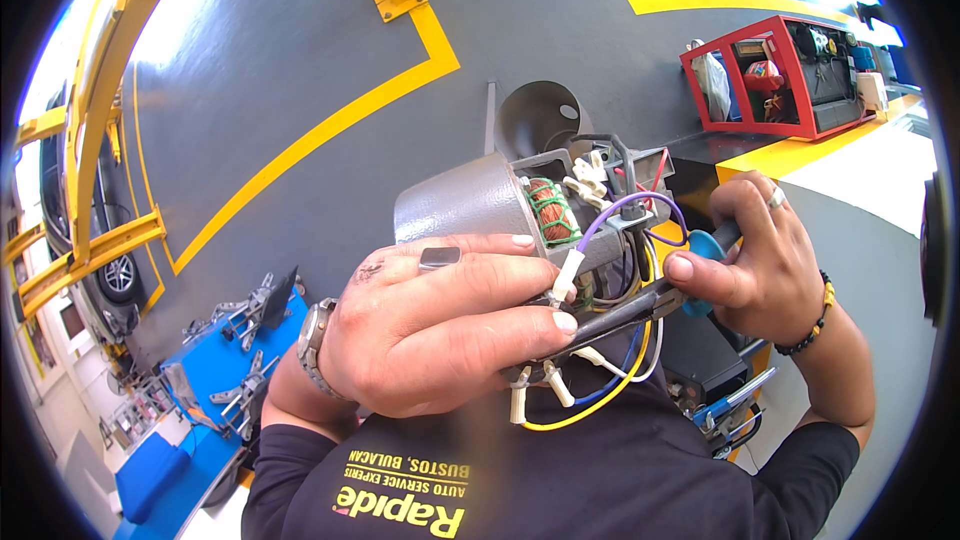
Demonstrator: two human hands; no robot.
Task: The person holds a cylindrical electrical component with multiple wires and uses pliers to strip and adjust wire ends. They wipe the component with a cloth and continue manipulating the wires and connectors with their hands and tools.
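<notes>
While left hand point(425, 325) points rightward, right hand point(770, 265) curled

Landmark: yellow floor line point(440, 60). Right of it, red cabinet point(795, 80); left, yellow frame point(88, 120), wheel point(118, 278) (probably a car's); below, blue table point(205, 360).

Over the feed I am seeing my left hand point(425, 330) lying back-up across the centre, its fingers point(485, 287) pointing right and bending slightly. My right hand point(775, 265) is gripping right of centre, thumb point(715, 279) pointing left, while my right forearm point(828, 375) is slanting up from the lower right.
</notes>
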